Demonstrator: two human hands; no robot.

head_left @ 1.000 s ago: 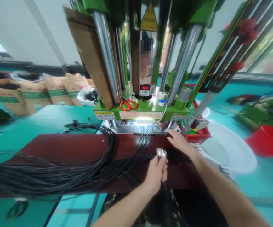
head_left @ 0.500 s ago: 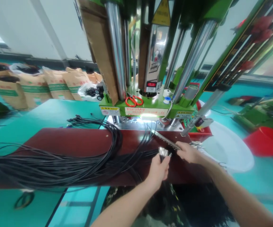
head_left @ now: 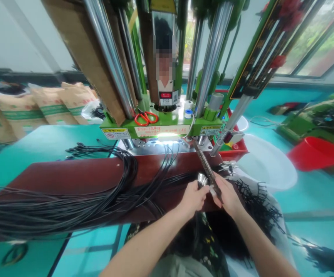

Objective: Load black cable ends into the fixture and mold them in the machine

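Note:
My left hand (head_left: 195, 196) is closed round a bundle of cables whose silvery connector ends (head_left: 202, 179) stick up above the fingers. Close beside it on the right, my right hand (head_left: 225, 193) grips a long metal bar (head_left: 206, 166), which slants up toward the lit base of the green press (head_left: 143, 130). Fingers of both hands nearly meet at a small pale piece by the bar's lower end. Black cables (head_left: 68, 209) lie across the brown board (head_left: 77, 171), and a few thin ones (head_left: 169, 156) run up into the press.
Red-handled scissors (head_left: 146, 117) lie on the press. Right of it are a red tray (head_left: 236, 154), a white round tub (head_left: 282, 165) and a red bucket (head_left: 318, 154). A bag of black cable pieces (head_left: 259, 204) stands near my right forearm. Paper sacks (head_left: 22, 109) stand at the left.
The view has shifted right. My right hand has brought the metal bar close to my left hand, and the bar is now steeper. The cable bundle is still in my left hand.

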